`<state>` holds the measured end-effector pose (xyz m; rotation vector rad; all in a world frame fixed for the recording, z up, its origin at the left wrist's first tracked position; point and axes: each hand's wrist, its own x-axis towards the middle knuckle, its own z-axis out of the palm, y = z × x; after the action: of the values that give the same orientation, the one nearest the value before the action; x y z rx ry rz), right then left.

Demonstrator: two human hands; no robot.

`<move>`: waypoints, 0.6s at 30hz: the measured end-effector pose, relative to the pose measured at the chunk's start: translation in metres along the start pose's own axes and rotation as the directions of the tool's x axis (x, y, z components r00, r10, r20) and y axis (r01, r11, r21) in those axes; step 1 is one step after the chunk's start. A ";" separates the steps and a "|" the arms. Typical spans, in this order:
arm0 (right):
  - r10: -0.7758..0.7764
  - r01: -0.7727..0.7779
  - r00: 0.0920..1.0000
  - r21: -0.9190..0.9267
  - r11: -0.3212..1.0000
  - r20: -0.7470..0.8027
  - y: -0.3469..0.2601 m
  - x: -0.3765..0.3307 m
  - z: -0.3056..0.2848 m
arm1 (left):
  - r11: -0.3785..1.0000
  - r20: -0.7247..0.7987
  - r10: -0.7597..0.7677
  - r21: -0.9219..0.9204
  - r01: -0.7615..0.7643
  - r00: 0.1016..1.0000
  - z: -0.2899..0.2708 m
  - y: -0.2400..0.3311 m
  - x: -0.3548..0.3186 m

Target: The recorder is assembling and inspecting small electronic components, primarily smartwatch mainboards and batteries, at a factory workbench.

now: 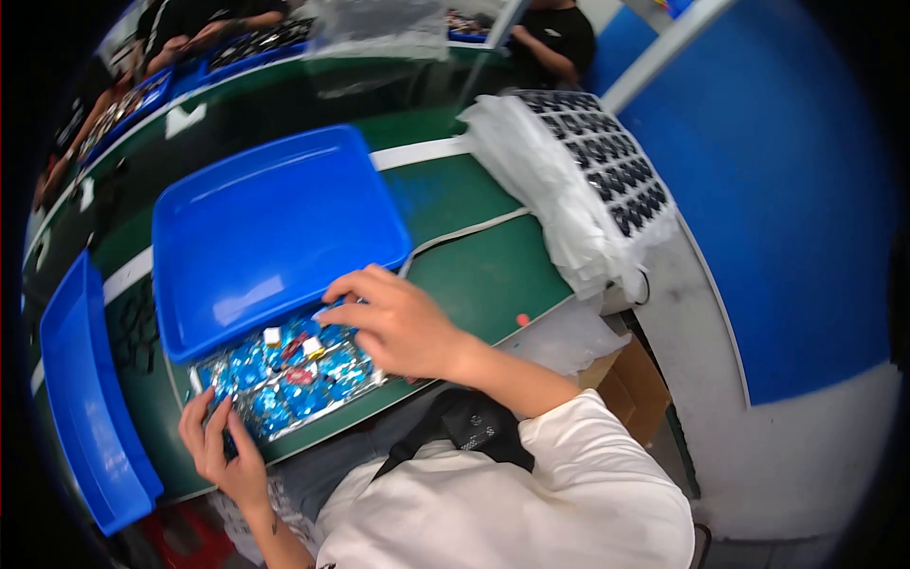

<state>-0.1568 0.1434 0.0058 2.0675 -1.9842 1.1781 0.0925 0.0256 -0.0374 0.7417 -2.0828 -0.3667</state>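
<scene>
— Green matting covers the workbench (pixel 474 275), with a pale stripe running along it and a blue wall off to the person's right. What sits in front of them?

— Directly under the right hand (pixel 403 322) lies a shiny silver tray of small blue-wrapped parts (pixel 284 379), a few white and red pieces mixed among them. A large blue plastic lid (pixel 275 228) overlaps the far part of that tray, just beyond the fingertips.

— And how is that hand set?

— It lies palm down over the near right part of the tray, fingers curled and spread a little, tips touching the parts at the lid's near edge. Whether anything is pinched between them I cannot tell; the knuckles hide it.

— The other one?

— The left hand (pixel 223 446) is at the tray's near left corner, fingers apart and extended, tips resting on the foil edge. It grips nothing that I can see.

— What else is around?

— Left of the left hand, a second blue tray (pixel 90 398) stands tilted at the bench edge. Far beyond the right hand, a stack of white trays holding dark parts (pixel 607 161) rests on crumpled white wrapping. A cardboard box (pixel 630 379) sits below the bench, right of the forearm. Other people work at the far side.
</scene>
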 end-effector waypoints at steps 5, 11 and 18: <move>0.101 -0.069 0.962 0.133 0.989 -0.255 0.009 -0.018 -0.009 | 0.999 -0.021 0.042 0.001 -0.042 0.999 0.004 0.003 0.004; 0.006 -0.345 0.803 -0.456 0.820 -0.597 0.024 -0.083 -0.133 | 0.973 0.196 0.153 -0.199 -0.113 0.969 -0.012 0.050 0.040; 0.204 -0.627 0.730 -0.522 0.577 -0.652 0.054 -0.161 -0.212 | 0.652 0.671 0.416 -0.691 0.313 0.614 0.058 0.162 0.105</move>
<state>-0.2879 0.3778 0.0453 0.7596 -2.1852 0.6704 -0.0613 0.0848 0.0780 -0.1046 -2.3689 -1.7111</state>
